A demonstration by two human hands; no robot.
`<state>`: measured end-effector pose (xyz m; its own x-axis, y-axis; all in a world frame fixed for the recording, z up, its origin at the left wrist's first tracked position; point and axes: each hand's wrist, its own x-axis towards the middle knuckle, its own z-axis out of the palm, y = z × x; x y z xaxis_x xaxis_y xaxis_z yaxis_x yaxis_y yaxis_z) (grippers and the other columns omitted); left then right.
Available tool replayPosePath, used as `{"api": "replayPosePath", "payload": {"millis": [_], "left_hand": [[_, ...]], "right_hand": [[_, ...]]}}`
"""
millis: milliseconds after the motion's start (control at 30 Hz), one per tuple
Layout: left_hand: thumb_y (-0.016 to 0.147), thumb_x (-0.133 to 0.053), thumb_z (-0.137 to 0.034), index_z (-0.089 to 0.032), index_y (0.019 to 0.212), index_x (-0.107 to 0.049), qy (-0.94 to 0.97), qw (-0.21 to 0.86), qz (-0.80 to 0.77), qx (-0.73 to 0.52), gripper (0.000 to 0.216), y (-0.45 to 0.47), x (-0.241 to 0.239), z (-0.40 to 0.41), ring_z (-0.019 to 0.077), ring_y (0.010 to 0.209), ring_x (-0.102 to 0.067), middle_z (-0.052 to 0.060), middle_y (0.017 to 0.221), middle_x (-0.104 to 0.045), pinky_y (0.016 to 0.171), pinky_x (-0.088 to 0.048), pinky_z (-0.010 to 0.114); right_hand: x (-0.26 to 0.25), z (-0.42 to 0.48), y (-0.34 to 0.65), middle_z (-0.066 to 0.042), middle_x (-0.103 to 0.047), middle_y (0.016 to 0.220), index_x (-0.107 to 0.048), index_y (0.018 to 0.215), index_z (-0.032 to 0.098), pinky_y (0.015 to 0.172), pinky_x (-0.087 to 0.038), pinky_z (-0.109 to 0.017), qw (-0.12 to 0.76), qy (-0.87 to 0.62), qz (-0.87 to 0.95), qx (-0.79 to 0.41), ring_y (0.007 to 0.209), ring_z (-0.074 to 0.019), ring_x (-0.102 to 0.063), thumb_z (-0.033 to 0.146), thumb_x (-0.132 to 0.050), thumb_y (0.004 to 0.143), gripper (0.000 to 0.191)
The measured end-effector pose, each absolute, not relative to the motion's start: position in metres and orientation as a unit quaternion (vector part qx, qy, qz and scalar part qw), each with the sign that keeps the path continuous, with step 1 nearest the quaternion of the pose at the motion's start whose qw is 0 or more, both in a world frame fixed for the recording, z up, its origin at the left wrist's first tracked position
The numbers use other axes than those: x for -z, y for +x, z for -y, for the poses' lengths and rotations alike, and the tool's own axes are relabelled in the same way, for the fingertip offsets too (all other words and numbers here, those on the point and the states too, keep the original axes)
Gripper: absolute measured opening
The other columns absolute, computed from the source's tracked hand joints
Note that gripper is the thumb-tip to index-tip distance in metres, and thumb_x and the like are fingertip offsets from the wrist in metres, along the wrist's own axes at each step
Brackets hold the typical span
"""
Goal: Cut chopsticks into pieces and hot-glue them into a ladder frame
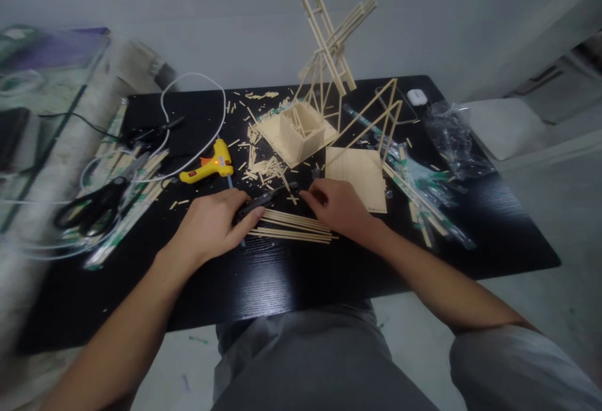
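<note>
My left hand (211, 223) is closed around a slim black hand tool (270, 197), whose far end points right toward my other hand. The tool's exact kind does not show clearly. The fingers of my right hand (336, 204) are pinched together by the tool's tip; whatever is between them is too small to make out. Just below both hands, several thin wooden sticks (296, 228) lie side by side on the black table (282, 279). Short cut wooden pieces (266, 169) are scattered beyond the tool.
A yellow glue gun (209, 163) lies left of centre, with black scissors (96, 207) farther left. Behind the hands stand a wooden hexagonal box on a board (301, 135) and a tall stick frame (329, 41). A square wooden board (360, 179) and plastic-wrapped sticks (423, 191) lie right.
</note>
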<state>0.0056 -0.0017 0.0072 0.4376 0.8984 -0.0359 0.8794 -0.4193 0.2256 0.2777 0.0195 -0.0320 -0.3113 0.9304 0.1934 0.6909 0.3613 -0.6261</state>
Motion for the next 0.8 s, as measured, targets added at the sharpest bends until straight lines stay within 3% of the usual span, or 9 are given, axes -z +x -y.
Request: {"api": "replayPosePath", "payload": {"millis": [100, 200, 400, 600, 800], "left_hand": [[0.105, -0.034, -0.065, -0.018, 0.104, -0.067, 0.860, 0.090, -0.501, -0.027, 0.057, 0.006, -0.001, 0.001, 0.0277, 0.092, -0.070, 0.011, 0.104, -0.071, 0.073, -0.048, 0.036], [0.103, -0.039, -0.068, -0.018, 0.109, -0.067, 0.872, 0.067, -0.485, -0.006, 0.057, 0.008, 0.002, 0.002, 0.0290, 0.093, -0.070, 0.011, 0.107, -0.071, 0.073, -0.049, 0.037], [0.099, -0.042, -0.073, -0.023, 0.108, -0.069, 0.856, 0.014, -0.517, 0.028, 0.058, 0.014, -0.002, 0.006, 0.0296, 0.085, -0.071, 0.010, 0.100, -0.070, 0.060, -0.041, 0.035], [0.099, -0.035, -0.073, -0.021, 0.083, -0.066, 0.831, 0.044, -0.553, 0.022, 0.063, 0.019, -0.007, 0.008, 0.0270, 0.072, -0.068, 0.008, 0.080, -0.070, 0.058, -0.035, 0.035], [0.098, -0.032, -0.077, -0.021, 0.075, -0.065, 0.830, 0.054, -0.555, 0.014, 0.069, 0.022, -0.004, 0.009, 0.0262, 0.072, -0.067, 0.008, 0.080, -0.069, 0.059, -0.034, 0.035]], "right_hand": [[0.021, -0.022, 0.280, -0.003, -0.074, 0.083, -0.072, 0.097, 0.018, 0.056, -0.054, -0.025, 0.358, -0.450, 0.651, -0.496, 0.069, -0.0156, -0.070, 0.045, -0.061, 0.103, 0.029], [0.012, -0.021, 0.281, -0.006, -0.078, 0.107, -0.075, 0.109, 0.021, 0.066, -0.066, -0.027, 0.329, -0.369, 0.542, -0.680, 0.087, -0.0178, -0.077, 0.047, -0.072, 0.096, 0.030], [0.008, -0.017, 0.280, -0.007, -0.079, 0.110, -0.081, 0.101, 0.018, 0.063, -0.068, -0.024, 0.324, -0.360, 0.526, -0.699, 0.086, -0.0165, -0.077, 0.039, -0.081, 0.089, 0.025], [0.011, -0.016, 0.279, -0.006, -0.080, 0.105, -0.081, 0.096, 0.016, 0.092, -0.069, -0.037, 0.328, -0.353, 0.475, -0.736, 0.090, -0.0182, -0.080, 0.037, -0.085, 0.087, 0.023], [0.016, -0.016, 0.279, -0.005, -0.079, 0.101, -0.079, 0.090, 0.016, 0.092, -0.069, -0.036, 0.314, -0.350, 0.435, -0.768, 0.088, -0.0185, -0.081, 0.036, -0.088, 0.084, 0.022]]}}
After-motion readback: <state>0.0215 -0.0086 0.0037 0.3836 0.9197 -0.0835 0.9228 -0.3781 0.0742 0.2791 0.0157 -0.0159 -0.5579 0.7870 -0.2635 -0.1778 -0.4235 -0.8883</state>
